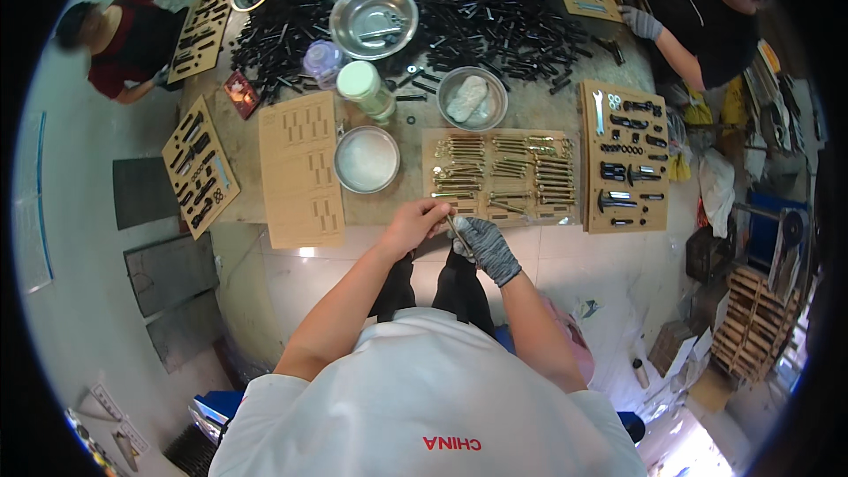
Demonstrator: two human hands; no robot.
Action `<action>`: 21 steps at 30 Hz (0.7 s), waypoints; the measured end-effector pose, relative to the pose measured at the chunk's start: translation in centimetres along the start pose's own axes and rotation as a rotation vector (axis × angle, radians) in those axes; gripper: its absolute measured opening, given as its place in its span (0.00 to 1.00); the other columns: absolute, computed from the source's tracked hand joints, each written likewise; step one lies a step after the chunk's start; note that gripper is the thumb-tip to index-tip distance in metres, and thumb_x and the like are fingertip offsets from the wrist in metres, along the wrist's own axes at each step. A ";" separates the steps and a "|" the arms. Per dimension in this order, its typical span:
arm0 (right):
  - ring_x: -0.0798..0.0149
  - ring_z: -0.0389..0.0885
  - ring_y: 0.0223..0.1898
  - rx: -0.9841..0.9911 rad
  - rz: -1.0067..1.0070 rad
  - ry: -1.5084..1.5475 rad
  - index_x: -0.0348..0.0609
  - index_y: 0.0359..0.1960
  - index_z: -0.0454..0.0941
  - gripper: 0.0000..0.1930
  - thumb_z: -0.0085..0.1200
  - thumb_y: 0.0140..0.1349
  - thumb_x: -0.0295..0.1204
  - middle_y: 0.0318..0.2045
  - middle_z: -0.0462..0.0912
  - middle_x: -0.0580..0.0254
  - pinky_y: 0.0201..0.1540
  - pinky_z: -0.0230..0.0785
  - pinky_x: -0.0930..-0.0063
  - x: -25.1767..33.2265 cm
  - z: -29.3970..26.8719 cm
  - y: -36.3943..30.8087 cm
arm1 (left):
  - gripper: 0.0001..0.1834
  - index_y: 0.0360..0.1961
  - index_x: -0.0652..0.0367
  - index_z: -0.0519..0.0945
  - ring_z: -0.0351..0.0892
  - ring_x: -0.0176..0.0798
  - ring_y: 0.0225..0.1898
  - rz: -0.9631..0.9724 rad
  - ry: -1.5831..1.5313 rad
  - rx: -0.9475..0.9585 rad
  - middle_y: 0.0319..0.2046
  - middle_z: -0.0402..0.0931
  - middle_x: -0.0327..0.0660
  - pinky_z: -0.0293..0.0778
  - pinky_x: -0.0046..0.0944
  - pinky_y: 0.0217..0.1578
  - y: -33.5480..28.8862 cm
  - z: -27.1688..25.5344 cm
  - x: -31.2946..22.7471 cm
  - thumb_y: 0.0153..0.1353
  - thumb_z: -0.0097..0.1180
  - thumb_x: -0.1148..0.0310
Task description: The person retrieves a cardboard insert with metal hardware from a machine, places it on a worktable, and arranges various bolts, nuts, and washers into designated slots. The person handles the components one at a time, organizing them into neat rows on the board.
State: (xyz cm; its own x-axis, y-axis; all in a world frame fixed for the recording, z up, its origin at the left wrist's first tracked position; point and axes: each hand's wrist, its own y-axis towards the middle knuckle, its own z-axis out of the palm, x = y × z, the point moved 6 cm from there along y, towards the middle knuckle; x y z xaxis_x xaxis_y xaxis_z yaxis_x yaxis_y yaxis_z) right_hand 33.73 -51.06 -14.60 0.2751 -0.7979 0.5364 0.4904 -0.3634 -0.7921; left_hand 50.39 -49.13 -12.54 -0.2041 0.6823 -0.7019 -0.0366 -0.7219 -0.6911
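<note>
Just off the table's near edge, my bare left hand (415, 225) and my gloved right hand (484, 246) meet in front of my body. A thin bolt (457, 231) runs between them, its upper end pinched by my left fingers and its lower end in the grey glove. Its head and thread are too small to make out. Right beyond my hands lies a cardboard panel (430, 140) with rows of gold-coloured bolts (508, 168) on it, under what looks like clear film.
A blank cardboard panel (300, 137), a bowl of white powder (367, 159), a steel bowl with a white cloth (473, 99) and a green-lidded jar (362, 84) stand on the table. Black bolts (495, 26) are heaped behind. Filled panels (623, 159) lie right. Two people (124, 35) work opposite.
</note>
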 end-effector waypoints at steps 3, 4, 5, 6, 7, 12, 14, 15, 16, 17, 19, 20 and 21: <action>0.76 0.72 0.25 -0.014 -0.277 -0.227 0.44 0.33 0.80 0.15 0.65 0.66 0.43 0.23 0.75 0.73 0.27 0.66 0.79 2.2 0.8 0.2 | 0.16 0.45 0.63 0.83 0.67 0.25 0.26 0.005 -0.006 -0.031 0.27 0.72 0.31 0.67 0.29 0.27 -0.6 -0.8 0.4 0.76 0.52 0.60; 0.75 0.73 0.24 -0.015 -0.231 -0.266 0.44 0.33 0.79 0.15 0.62 0.68 0.42 0.24 0.76 0.73 0.28 0.67 0.78 2.0 1.1 0.5 | 0.16 0.45 0.63 0.83 0.67 0.25 0.25 0.001 0.003 -0.052 0.27 0.72 0.31 0.67 0.29 0.27 -0.9 -1.2 0.6 0.76 0.52 0.59; 0.75 0.74 0.25 -0.004 -0.169 -0.205 0.44 0.33 0.79 0.14 0.62 0.68 0.42 0.24 0.76 0.74 0.28 0.68 0.77 1.5 1.5 1.0 | 0.16 0.45 0.63 0.83 0.67 0.25 0.25 -0.020 0.007 -0.071 0.27 0.71 0.31 0.67 0.29 0.27 -1.3 -1.5 1.0 0.76 0.52 0.59; 0.75 0.74 0.26 0.035 -0.075 -0.145 0.43 0.34 0.79 0.14 0.62 0.68 0.41 0.24 0.76 0.74 0.29 0.68 0.77 0.8 2.1 1.4 | 0.17 0.42 0.63 0.83 0.66 0.25 0.25 0.009 -0.009 -0.092 0.25 0.71 0.31 0.66 0.29 0.26 -1.7 -2.0 1.2 0.75 0.53 0.58; 0.75 0.74 0.26 0.073 0.022 -0.086 0.43 0.34 0.78 0.14 0.62 0.68 0.40 0.25 0.77 0.74 0.30 0.69 0.77 0.1 2.7 1.7 | 0.18 0.41 0.63 0.83 0.66 0.24 0.25 0.009 0.014 -0.126 0.24 0.71 0.31 0.65 0.29 0.26 -2.1 -2.7 1.6 0.75 0.54 0.58; 0.41 0.83 0.34 -0.096 -0.433 -0.904 0.37 0.43 0.77 0.27 0.69 0.56 0.48 0.31 0.84 0.46 0.38 0.76 0.56 1.4 8.5 4.0 | 0.24 0.32 0.66 0.81 0.67 0.30 0.24 0.012 0.142 -0.459 0.20 0.71 0.34 0.66 0.36 0.27 -5.4 -7.9 5.3 0.72 0.55 0.52; 0.42 0.82 0.39 -0.107 -0.729 -0.964 0.39 0.43 0.78 0.20 0.64 0.57 0.41 0.35 0.84 0.46 0.44 0.76 0.54 2.1 13.7 3.9 | 0.29 0.32 0.69 0.80 0.69 0.36 0.24 0.003 0.226 -0.663 0.20 0.74 0.37 0.67 0.43 0.28 -6.7 -11.1 7.3 0.71 0.53 0.48; 0.43 0.82 0.40 -0.138 -0.913 -1.077 0.40 0.43 0.78 0.16 0.62 0.58 0.37 0.36 0.83 0.46 0.45 0.75 0.53 2.6 16.4 3.5 | 0.29 0.29 0.68 0.79 0.68 0.35 0.23 0.011 0.251 -0.723 0.19 0.73 0.37 0.66 0.41 0.28 -7.4 -12.9 8.2 0.71 0.52 0.47; 0.45 0.81 0.41 -0.039 -0.987 -1.198 0.42 0.43 0.79 0.13 0.58 0.57 0.32 0.37 0.82 0.47 0.47 0.75 0.52 2.6 19.0 3.9 | 0.30 0.27 0.67 0.78 0.68 0.34 0.23 -0.020 0.292 -0.782 0.18 0.71 0.36 0.65 0.40 0.27 -8.2 -14.8 9.4 0.71 0.51 0.46; 0.45 0.80 0.41 0.063 -0.964 -1.332 0.41 0.43 0.79 0.13 0.57 0.57 0.31 0.36 0.81 0.48 0.47 0.75 0.53 2.3 21.4 4.7 | 0.30 0.25 0.65 0.77 0.67 0.33 0.22 -0.076 0.336 -0.842 0.16 0.70 0.36 0.65 0.38 0.26 -9.2 -16.9 10.5 0.71 0.51 0.46; 0.46 0.80 0.41 0.271 -1.108 -1.511 0.41 0.43 0.78 0.12 0.55 0.57 0.29 0.35 0.81 0.50 0.47 0.75 0.53 1.7 25.8 5.6 | 0.30 0.20 0.59 0.72 0.65 0.31 0.20 -0.192 -0.057 -0.842 0.14 0.64 0.33 0.62 0.34 0.24 -11.2 -21.0 13.6 0.71 0.49 0.45; 0.47 0.80 0.43 0.347 -1.209 -1.554 0.41 0.44 0.77 0.12 0.55 0.59 0.30 0.35 0.81 0.51 0.48 0.74 0.54 1.2 27.7 5.9 | 0.30 0.18 0.56 0.70 0.64 0.30 0.20 -0.286 -0.295 -0.835 0.12 0.61 0.31 0.61 0.32 0.23 -12.5 -22.7 15.3 0.71 0.48 0.44; 0.48 0.80 0.43 0.340 -1.124 -1.572 0.42 0.44 0.77 0.13 0.56 0.59 0.31 0.36 0.81 0.52 0.48 0.74 0.55 0.6 29.1 7.3 | 0.28 0.19 0.53 0.68 0.63 0.28 0.20 -0.254 -0.350 -0.821 0.13 0.60 0.30 0.60 0.31 0.22 -13.8 -24.6 15.7 0.71 0.48 0.45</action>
State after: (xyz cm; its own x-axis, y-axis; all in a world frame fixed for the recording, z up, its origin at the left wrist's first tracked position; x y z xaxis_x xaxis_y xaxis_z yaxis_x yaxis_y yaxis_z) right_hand 61.53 -40.18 -11.55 0.0513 0.8238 0.5645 0.9974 -0.0707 0.0126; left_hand 71.70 -25.57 -18.27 -0.5734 0.6387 -0.5131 0.5565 -0.1561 -0.8161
